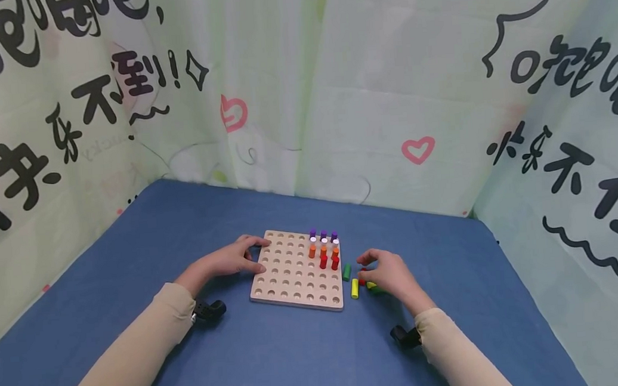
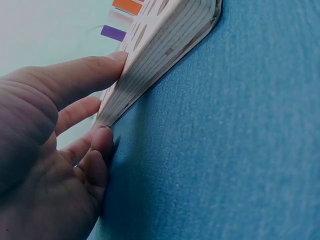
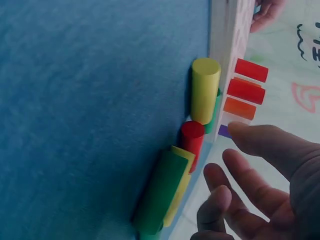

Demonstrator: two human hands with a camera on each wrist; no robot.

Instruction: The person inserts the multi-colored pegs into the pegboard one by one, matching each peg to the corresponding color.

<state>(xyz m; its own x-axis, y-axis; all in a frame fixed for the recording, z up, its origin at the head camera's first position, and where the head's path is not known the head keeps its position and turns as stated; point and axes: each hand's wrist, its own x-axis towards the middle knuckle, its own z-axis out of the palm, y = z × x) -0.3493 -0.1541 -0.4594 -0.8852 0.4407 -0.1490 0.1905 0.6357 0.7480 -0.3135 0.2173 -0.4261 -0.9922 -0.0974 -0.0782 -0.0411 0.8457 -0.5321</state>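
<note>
Eleven pegs stand in the square, pale wooden pegboard (image 1: 295, 303): three purple cylindrical pegs (image 1: 324, 234), three white cylindrical pegs (image 1: 324, 241), three orange cylindrical pegs (image 1: 312, 251) and two red cylindrical pegs (image 1: 323, 262). Loose beside its right edge lie two yellow pegs (image 1: 355, 289), one red peg (image 3: 192, 142) and at least two green pegs (image 1: 347, 272). The board sits between the hands: the left hand (image 1: 230, 259) touches its left edge, fingers spread; the right hand (image 1: 390, 272), loosely curved and grasping nothing, hovers by the loose pegs. Blue cloth (image 1: 278, 362) covers the table; pale printed curtains (image 1: 356, 94) surround it.
</note>
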